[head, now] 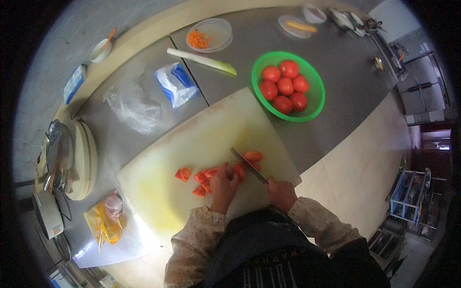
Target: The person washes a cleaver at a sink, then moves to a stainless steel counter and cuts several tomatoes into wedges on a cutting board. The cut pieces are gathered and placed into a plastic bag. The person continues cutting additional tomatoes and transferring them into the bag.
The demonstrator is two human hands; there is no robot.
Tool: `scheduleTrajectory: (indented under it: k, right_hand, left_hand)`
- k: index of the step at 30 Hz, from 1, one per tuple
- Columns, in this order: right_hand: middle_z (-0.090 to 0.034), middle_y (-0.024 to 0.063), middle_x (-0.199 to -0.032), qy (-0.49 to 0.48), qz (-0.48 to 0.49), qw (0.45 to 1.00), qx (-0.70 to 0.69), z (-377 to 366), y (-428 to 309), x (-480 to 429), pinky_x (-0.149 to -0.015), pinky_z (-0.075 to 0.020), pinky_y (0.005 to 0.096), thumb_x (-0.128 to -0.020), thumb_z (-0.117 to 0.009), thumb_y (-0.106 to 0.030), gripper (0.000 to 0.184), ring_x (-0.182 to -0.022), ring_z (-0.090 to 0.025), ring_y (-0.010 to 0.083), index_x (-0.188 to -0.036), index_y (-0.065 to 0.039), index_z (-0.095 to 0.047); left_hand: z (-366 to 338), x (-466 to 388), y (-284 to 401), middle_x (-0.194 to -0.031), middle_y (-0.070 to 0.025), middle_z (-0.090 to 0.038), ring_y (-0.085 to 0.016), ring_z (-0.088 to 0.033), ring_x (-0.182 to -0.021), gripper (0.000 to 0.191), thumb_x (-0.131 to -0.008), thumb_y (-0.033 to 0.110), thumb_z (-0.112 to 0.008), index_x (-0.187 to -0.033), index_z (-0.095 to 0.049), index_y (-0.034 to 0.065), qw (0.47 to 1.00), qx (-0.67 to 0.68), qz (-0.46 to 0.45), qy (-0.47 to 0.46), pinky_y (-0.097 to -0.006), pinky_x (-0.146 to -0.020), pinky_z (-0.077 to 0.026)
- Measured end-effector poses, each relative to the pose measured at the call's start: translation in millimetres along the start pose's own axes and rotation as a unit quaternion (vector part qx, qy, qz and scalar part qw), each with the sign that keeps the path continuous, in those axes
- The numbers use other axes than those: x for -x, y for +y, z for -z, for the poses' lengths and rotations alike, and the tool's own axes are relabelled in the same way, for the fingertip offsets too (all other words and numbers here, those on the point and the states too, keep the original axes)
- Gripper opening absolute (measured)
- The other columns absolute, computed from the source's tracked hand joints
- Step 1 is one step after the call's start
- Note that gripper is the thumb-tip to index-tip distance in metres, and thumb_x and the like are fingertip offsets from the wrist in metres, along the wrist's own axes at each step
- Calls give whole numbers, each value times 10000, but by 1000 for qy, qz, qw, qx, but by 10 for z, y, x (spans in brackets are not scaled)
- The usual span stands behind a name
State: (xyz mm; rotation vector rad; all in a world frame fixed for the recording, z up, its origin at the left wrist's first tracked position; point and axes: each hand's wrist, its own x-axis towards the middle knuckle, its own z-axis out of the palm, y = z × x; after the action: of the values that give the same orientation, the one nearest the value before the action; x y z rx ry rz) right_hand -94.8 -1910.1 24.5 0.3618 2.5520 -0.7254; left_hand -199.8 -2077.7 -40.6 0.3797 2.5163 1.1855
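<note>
Over a large white cutting board (201,144), my right hand (282,192) grips the handle of a kitchen knife (251,166). Its blade slants up and left across cut tomato. On the blade's far right side lies a larger tomato piece (253,156); another piece (238,171) sits between the blade and my left hand (224,185). The fingers of that hand are bent down among the pieces, and whether they pinch one is unclear. Several tomato wedges (206,176) lie left of and partly under my left hand. A little farther left are small pieces (183,174).
Beyond the board's upper right corner stands a green plastic basin (319,97) of whole tomatoes (285,86). A leek stalk (201,61), a bowl with orange shreds (200,39), a blue-white packet (176,84) and a clear plastic bag (137,109) lie behind. Meat (113,206) is at left.
</note>
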Motion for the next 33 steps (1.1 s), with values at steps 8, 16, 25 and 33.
scheduleTrajectory:
  k: [8, 16, 25, 33]
  right_hand:
    - [-589, 219, -679, -6, 35, 999, 20, 142, -17, 214, -574, -480, 503, -817, -491, -105, 176, -651, -604, 415, -966, -19, -455]
    - [-586, 218, -654, -21, 63, 997, 25, 49, 60, 191, -537, -482, 500, -766, -528, -76, 233, -625, -605, 413, -970, 2, -449]
    - [-599, 185, -675, 7, 58, 998, 29, -317, -56, -206, -560, -462, 497, -876, -477, -185, 143, -634, -605, 384, -896, -43, -483]
    - [-571, 186, -620, 137, 42, 990, -14, 170, 42, 108, -526, -465, 477, -876, -493, -176, 147, -560, -586, 378, -891, -30, -500]
  left_hand:
    - [-61, 18, -12, -719, -142, -655, -280, -645, -659, 213, -738, 218, -686, -787, -644, 15, 995, 72, 61, 44, -385, -611, -504]
    - [-42, -18, 38, -713, -144, -654, -281, -642, -643, 214, -744, 212, -686, -768, -636, 5, 995, 46, 78, 33, -377, -610, -505]
    - [0, 43, 69, -703, -143, -632, -286, -634, -652, 184, -765, 191, -664, -790, -611, 16, 999, 12, 30, 15, -394, -599, -496]
    - [217, -152, 315, -854, -131, -616, -323, -592, -767, 183, -768, 179, -643, -904, -600, 64, 971, -84, -202, 92, -413, -671, -483]
